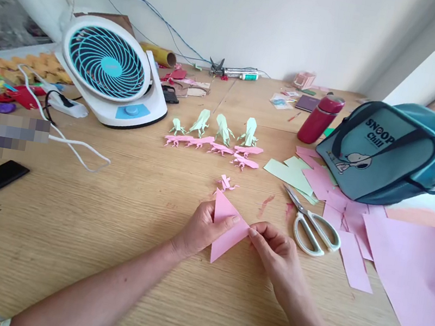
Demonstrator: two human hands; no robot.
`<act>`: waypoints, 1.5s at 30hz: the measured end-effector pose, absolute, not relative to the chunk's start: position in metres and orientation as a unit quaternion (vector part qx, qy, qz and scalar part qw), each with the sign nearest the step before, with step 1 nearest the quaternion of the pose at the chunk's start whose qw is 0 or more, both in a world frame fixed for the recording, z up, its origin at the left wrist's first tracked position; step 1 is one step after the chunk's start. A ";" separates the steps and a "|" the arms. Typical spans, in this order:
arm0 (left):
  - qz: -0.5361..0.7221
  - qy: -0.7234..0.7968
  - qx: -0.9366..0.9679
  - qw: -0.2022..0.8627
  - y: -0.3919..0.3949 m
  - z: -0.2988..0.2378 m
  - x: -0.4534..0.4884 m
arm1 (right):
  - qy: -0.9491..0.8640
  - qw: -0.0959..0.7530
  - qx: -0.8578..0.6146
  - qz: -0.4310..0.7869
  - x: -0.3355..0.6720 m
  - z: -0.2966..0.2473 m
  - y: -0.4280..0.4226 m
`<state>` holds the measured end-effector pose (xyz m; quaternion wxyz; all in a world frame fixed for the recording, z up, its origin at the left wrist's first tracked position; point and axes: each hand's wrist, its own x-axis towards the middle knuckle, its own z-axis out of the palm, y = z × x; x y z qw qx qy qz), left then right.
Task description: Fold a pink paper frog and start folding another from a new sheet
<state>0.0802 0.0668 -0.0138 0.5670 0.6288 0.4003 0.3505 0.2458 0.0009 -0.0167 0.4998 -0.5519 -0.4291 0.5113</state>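
Observation:
A pink sheet of paper (226,236), folded into a triangle, is held up just above the table by both hands. My left hand (204,228) grips its left side, with the thumb lying across the front. At the triangle's right corner, my right hand (272,246) pinches the tip between thumb and fingers. Just beyond the paper stands a small pink folded-paper figure (226,182). Farther back are several pink paper insects (220,148) in a row, with several pale green paper insects (223,129) behind them.
Scissors (311,222) lie right of my right hand, beside pink paper pieces (354,262) and green paper strips (288,174). A teal bag (383,156) and red bottle (320,120) stand at the right. On the left are a fan (112,72) and a white cable (75,148).

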 end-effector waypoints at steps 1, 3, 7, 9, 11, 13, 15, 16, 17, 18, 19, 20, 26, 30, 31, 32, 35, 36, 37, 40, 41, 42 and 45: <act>0.352 0.395 0.627 0.572 0.067 -0.014 0.080 | -0.430 0.498 -0.553 0.512 0.246 -0.017 0.001; 0.354 0.379 0.626 0.582 0.066 -0.014 0.080 | -0.427 0.495 -0.553 0.517 0.245 -0.017 0.001; 0.361 0.392 0.611 0.586 0.065 -0.015 0.080 | -0.417 0.500 -0.539 0.535 0.243 -0.019 0.001; 0.363 0.405 0.595 0.592 0.065 -0.015 0.081 | -0.420 0.504 -0.527 0.540 0.241 -0.021 0.001; 0.359 0.400 0.587 0.605 0.063 -0.014 0.082 | -0.426 0.505 -0.525 0.537 0.240 -0.023 0.000; 0.363 0.394 0.584 0.609 0.062 -0.015 0.082 | -0.428 0.506 -0.529 0.530 0.240 -0.024 0.000; 0.375 0.402 0.579 0.603 0.062 -0.015 0.082 | -0.424 0.510 -0.535 0.523 0.241 -0.022 0.001; 0.381 0.403 0.574 0.603 0.062 -0.016 0.082 | -0.421 0.512 -0.538 0.520 0.241 -0.021 0.001; 0.383 0.401 0.569 0.606 0.062 -0.016 0.081 | -0.419 0.514 -0.541 0.518 0.241 -0.020 0.001; 0.384 0.395 0.567 0.613 0.062 -0.016 0.081 | -0.417 0.516 -0.543 0.515 0.242 -0.019 0.001; 0.381 0.385 0.568 0.620 0.062 -0.015 0.081 | -0.416 0.520 -0.542 0.512 0.242 -0.018 0.001; 0.378 0.373 0.570 0.627 0.062 -0.015 0.080 | -0.418 0.523 -0.540 0.511 0.242 -0.017 0.001; 0.374 0.314 0.591 0.642 0.059 -0.013 0.078 | -0.427 0.517 -0.524 0.526 0.242 -0.020 0.000; 0.376 0.305 0.593 0.643 0.058 -0.014 0.077 | -0.422 0.529 -0.515 0.526 0.243 -0.021 0.000; 0.376 0.303 0.593 0.644 0.058 -0.013 0.077 | -0.420 0.531 -0.511 0.530 0.242 -0.021 0.000; 0.377 0.302 0.592 0.645 0.058 -0.013 0.077 | -0.418 0.531 -0.507 0.535 0.242 -0.021 0.001; 0.382 0.294 0.585 0.653 0.056 -0.011 0.078 | -0.420 0.520 -0.497 0.554 0.239 -0.023 0.001; 0.386 0.289 0.580 0.656 0.056 -0.012 0.079 | -0.427 0.512 -0.495 0.558 0.239 -0.024 0.000; 0.392 0.284 0.575 0.659 0.055 -0.012 0.080 | -0.438 0.502 -0.494 0.559 0.238 -0.024 0.000; 0.411 0.273 0.565 0.661 0.054 -0.014 0.081 | -0.475 0.472 -0.505 0.544 0.238 -0.026 -0.001; 0.414 0.272 0.564 0.661 0.055 -0.014 0.082 | -0.483 0.467 -0.510 0.538 0.238 -0.026 -0.001; 0.413 0.272 0.565 0.660 0.055 -0.014 0.082 | -0.487 0.464 -0.513 0.534 0.238 -0.026 -0.002; 0.387 0.290 0.585 0.651 0.056 -0.011 0.082 | -0.483 0.467 -0.513 0.535 0.238 -0.027 -0.002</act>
